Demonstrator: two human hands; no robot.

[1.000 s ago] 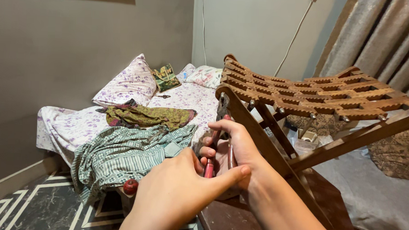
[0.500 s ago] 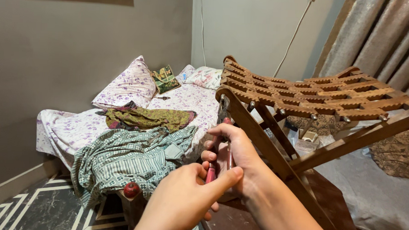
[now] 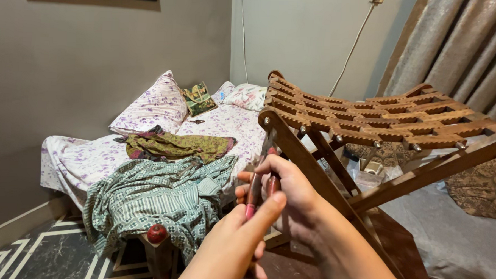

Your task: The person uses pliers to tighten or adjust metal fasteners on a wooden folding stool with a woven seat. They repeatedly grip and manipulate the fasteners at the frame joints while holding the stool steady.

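Observation:
My right hand (image 3: 293,193) is wrapped around the red handles of a pair of pliers (image 3: 255,190). The pliers stand upright, and their metal jaws reach up to the front leg of a wooden slatted folding seat (image 3: 370,113), just below a bolt head (image 3: 267,121). My left hand (image 3: 233,246) comes up from below. Its thumb and fingers pinch the lower, pink-tipped end of the handles. The jaw tips are thin and partly hidden against the wood.
A low bed (image 3: 82,161) with a floral sheet stands at the left, carrying pillows (image 3: 153,106), a green checked cloth (image 3: 152,199) and an olive cloth (image 3: 171,145). A red-knobbed bedpost (image 3: 157,233) is near my left hand. Curtains (image 3: 454,53) hang at the right, and a cable (image 3: 353,47) runs down the wall.
Both hands have risen a little toward the wooden leg. My left hand has closed in from the lower left, so its thumb now rests on the pliers' handle end.

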